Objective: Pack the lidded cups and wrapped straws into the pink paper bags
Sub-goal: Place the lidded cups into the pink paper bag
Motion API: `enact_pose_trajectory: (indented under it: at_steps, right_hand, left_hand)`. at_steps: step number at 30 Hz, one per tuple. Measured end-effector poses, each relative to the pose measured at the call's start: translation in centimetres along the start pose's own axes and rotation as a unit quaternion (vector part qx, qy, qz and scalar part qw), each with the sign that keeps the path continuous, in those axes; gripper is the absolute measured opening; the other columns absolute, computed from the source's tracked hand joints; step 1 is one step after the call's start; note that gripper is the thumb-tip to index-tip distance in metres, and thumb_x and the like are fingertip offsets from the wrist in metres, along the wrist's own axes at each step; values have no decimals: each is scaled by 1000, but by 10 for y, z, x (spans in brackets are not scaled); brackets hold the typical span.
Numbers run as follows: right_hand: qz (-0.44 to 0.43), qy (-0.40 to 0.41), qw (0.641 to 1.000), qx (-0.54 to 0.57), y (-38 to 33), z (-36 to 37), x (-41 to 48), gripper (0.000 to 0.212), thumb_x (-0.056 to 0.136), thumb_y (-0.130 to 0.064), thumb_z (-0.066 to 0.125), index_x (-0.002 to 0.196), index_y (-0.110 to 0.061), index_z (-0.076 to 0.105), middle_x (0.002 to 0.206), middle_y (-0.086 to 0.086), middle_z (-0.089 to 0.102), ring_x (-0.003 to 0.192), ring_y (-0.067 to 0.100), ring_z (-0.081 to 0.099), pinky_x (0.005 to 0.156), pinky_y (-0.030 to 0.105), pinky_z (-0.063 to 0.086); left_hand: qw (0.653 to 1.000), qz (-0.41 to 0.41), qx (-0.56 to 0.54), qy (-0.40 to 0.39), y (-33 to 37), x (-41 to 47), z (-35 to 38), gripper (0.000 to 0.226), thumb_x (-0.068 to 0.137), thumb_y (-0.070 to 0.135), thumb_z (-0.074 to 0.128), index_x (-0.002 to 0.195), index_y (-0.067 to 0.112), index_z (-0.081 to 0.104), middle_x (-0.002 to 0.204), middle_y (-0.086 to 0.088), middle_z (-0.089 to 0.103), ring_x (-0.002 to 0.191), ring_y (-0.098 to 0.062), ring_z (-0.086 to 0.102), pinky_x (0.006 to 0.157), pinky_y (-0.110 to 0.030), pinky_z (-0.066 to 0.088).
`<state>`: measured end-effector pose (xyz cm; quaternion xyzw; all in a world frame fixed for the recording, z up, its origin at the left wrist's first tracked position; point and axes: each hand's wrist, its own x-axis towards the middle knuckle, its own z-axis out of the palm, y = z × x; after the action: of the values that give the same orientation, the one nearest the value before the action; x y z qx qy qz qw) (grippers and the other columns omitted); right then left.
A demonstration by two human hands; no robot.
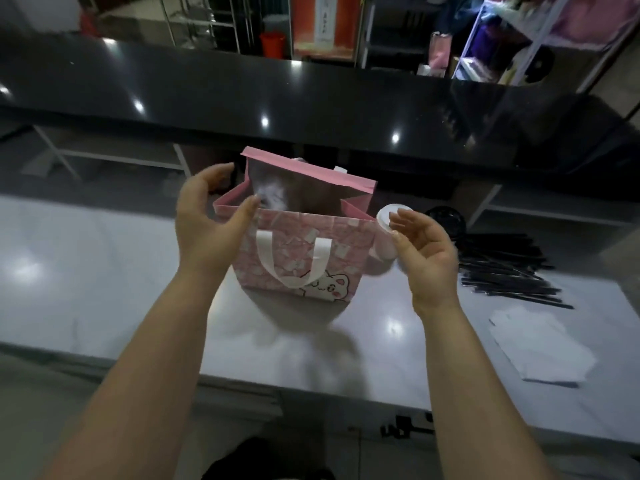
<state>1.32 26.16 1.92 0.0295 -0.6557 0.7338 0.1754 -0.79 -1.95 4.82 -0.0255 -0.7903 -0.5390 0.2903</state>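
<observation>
A pink paper bag (322, 251) with a white cartoon animal and white ribbon handles stands open on the white counter. My left hand (211, 220) is at the bag's left rim, thumb touching the front edge, fingers spread. To the bag's right, a lidded cup (384, 233) with a white lid is tilted, and my right hand (426, 251) holds it by the side. A pile of black wrapped straws (509, 271) lies further right on the counter.
A stack of dark lids or cups (446, 220) sits behind my right hand. White flat paper (543, 344) lies at the right front of the counter (104, 271). A black glossy raised ledge (311, 109) runs across behind the bag.
</observation>
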Motion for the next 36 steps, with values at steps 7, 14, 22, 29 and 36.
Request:
enact_pose_trajectory:
  at_steps: [7, 14, 22, 29, 36]
  right_hand:
    - [31, -71, 961, -265, -16, -39, 60, 38, 84, -6, 70, 113, -29, 65, 117, -12, 63, 106, 2, 57, 96, 28, 47]
    - [46, -156, 862, -480, 30, -45, 105, 49, 80, -23, 74, 126, -26, 57, 130, -2, 53, 124, 24, 44, 103, 37, 38]
    - [136, -175, 696, -683, 92, -23, 131, 83, 80, -50, 62, 147, -29, 19, 150, 14, 25, 142, 41, 7, 111, 61, 4]
    - [28, -124, 729, -672, 69, -25, 113, 86, 75, -43, 71, 146, -29, 25, 139, 9, 34, 129, 33, 26, 105, 50, 23]
    - [-72, -157, 779, -603, -8, -26, 101, 85, 78, -30, 75, 149, -31, 27, 149, 6, 23, 133, 28, 19, 108, 45, 24]
  left_hand:
    - [946, 183, 176, -201, 64, 44, 81, 43, 84, 35, 71, 124, 22, 61, 121, 6, 61, 117, -17, 51, 101, -42, 42]
    - [826, 239, 367, -354, 66, 60, 155, 44, 89, 51, 57, 128, 32, 56, 129, 4, 56, 125, -22, 42, 103, -45, 32]
    - [772, 266, 437, -377, 52, 63, 173, 40, 91, 50, 51, 127, 32, 55, 126, 5, 57, 124, -21, 43, 109, -48, 26]
    - [822, 250, 395, -325, 56, 69, 151, 36, 93, 48, 51, 125, 32, 59, 125, 8, 58, 124, -19, 45, 106, -42, 29]
    - [876, 228, 291, -310, 54, 87, 79, 29, 85, 15, 68, 113, 25, 69, 110, 7, 65, 109, -17, 54, 93, -38, 44]
